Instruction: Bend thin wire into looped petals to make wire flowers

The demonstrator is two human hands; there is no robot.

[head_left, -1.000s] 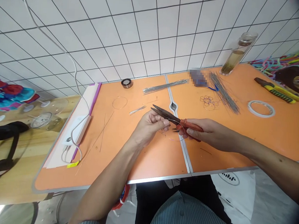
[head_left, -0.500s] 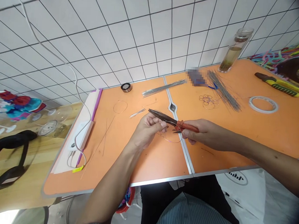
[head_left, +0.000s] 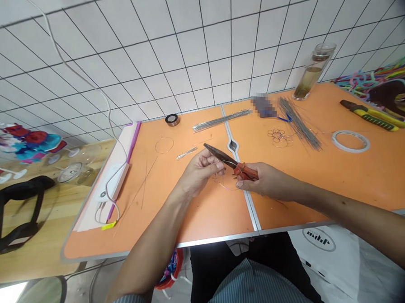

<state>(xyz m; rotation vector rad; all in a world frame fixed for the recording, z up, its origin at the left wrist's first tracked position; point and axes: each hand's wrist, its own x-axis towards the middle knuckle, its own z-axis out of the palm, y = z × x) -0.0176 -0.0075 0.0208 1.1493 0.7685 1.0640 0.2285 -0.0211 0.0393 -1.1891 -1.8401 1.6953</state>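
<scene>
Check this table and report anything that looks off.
The glass jar at the back of the orange table looks odd: murky yellowish liquid with dark sediment at the bottom, beside the wire bundle.

White plastic bag (head_left: 322, 262): black oval logo (head_left: 319, 239), lettering upside down, not clearly legible. Small yellow paper tag (head_left: 108, 225): no readable marks.

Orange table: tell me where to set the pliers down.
Bare orange lies between the tape roll and the right forearm, and between the left forearm and the table's front edge. It is crowded along the back, around the wire bundle and wire flower.
</scene>
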